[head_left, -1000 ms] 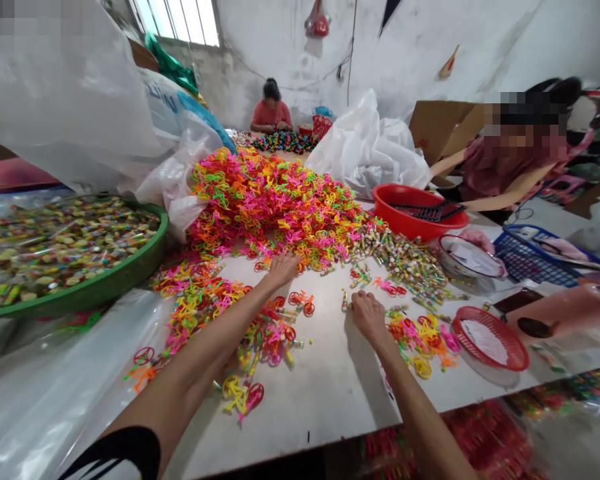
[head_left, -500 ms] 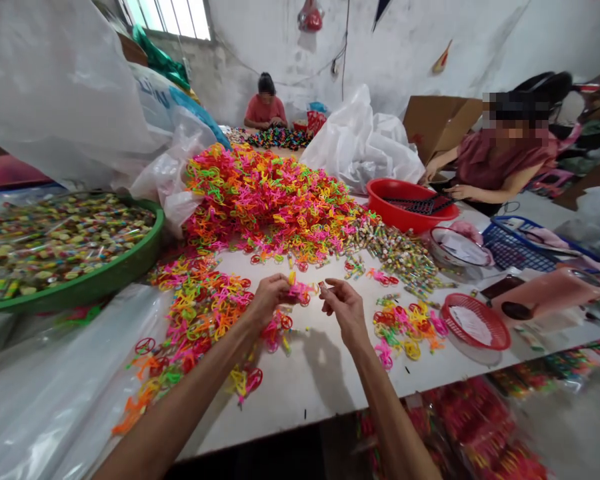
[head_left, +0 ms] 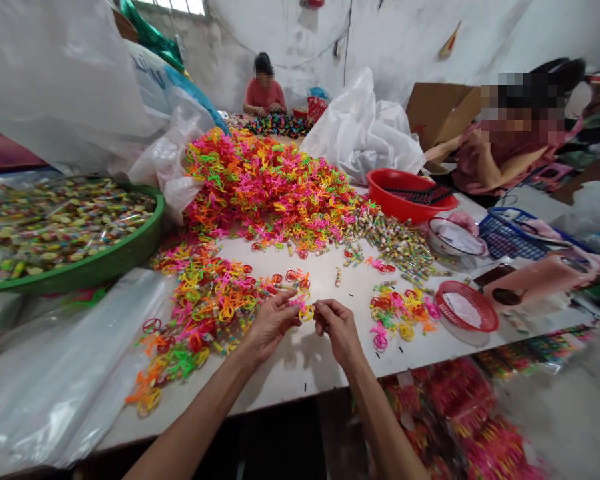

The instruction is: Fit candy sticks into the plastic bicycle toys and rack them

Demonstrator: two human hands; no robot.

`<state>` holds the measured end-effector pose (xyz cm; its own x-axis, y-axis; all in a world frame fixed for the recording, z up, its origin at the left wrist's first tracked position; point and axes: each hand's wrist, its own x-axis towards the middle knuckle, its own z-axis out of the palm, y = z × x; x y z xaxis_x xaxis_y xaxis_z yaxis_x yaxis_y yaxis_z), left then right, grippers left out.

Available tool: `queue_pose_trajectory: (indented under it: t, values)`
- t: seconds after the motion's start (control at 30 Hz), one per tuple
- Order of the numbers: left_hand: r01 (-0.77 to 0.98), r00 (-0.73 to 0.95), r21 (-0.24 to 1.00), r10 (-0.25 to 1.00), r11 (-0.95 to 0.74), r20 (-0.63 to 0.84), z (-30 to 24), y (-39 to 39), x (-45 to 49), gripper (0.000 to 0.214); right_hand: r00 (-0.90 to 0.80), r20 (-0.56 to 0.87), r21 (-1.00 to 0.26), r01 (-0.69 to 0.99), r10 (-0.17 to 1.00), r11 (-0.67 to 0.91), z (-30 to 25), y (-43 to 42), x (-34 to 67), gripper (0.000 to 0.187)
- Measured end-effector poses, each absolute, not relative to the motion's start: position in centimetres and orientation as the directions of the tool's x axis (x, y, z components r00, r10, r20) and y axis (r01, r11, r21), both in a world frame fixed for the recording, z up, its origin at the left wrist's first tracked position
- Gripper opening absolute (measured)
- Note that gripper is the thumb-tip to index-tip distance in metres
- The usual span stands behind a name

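A small pink-and-yellow plastic toy piece with a yellow ring is held up between both hands, over the front of the table. My left hand grips its pink part between thumb and fingers. Against the ring's right side, my right hand is closed in a pinch; whether anything tiny sits in those fingertips is hidden. Left of my hands spreads a loose batch of colourful plastic toy pieces. Beyond them rises a large heap of similar pieces. A single small wrapped tube lies on the table past my right hand.
A green tub of small wrapped items stands left, behind clear plastic bags. To the right are a pile of small tubes, a red basin, a pink basket and a toy cluster. Two people sit across the table.
My hands have come closer together, and a piece with a yellow ring shows between them. A small tube now lies beyond my right hand. The right-hand co-worker has raised a hand.
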<state>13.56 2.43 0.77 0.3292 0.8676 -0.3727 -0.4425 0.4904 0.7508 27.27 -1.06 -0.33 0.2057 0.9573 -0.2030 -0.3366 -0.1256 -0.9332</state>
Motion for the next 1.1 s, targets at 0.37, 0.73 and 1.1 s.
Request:
queue_pose_trajectory:
  t: [0.37,0.73,1.1]
  values:
    - [-0.418,0.341,0.757,0.859,0.502,-0.382,1.6,1.9,13.1,0.035,0.073,-0.214,-0.897,-0.41,0.974,-0.166,0.9,-1.8,27.8,0.018]
    - [-0.317,0.32,0.863,0.901,0.393,-0.293,0.9,1.5,13.2,0.029,0.049,-0.207,-0.935,-0.305,0.977,-0.182,1.2,-2.1,28.0,0.018]
    - [0.615,0.416,0.744,0.909,-0.26,-0.027,2.0,9.7,9.7,0.054,0.092,0.014,-0.883,0.468,0.996,-0.031,-0.1,2.7,29.5,0.033]
